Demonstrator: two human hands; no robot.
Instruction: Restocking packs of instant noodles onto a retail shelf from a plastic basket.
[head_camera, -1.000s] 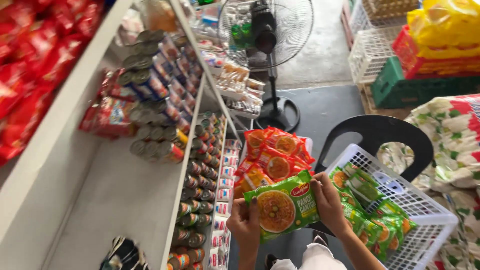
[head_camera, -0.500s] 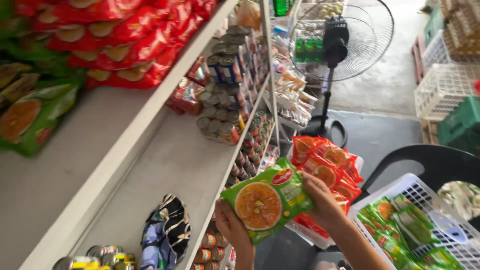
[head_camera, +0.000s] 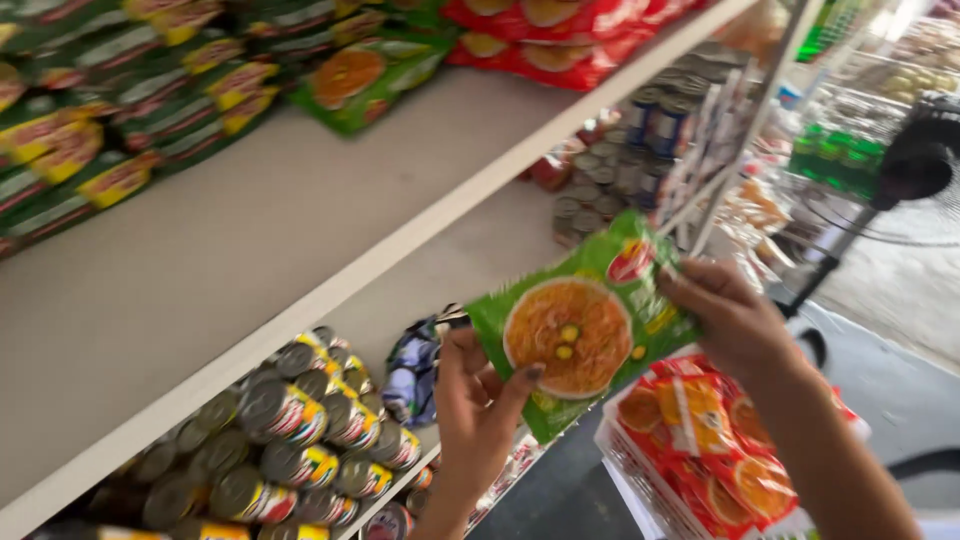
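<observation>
Green noodle packet (head_camera: 585, 325) gripped by both hands — left hand (head_camera: 478, 410) underneath, right hand (head_camera: 735, 315) at its edge, beside white shelf (head_camera: 300, 300), tins (head_camera: 290, 440) below

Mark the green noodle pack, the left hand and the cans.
green noodle pack (head_camera: 575, 330), head view, on the printed bowl at its middle
left hand (head_camera: 478, 405), head view, on the palm
cans (head_camera: 290, 440), head view, on one can's side

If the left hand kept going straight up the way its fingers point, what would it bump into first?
The left hand holds the green noodle packet from below. Continuing upward and forward, it would probably meet the front edge of the white shelf first, with green packets on it beyond, though depth is hard to judge.
</observation>
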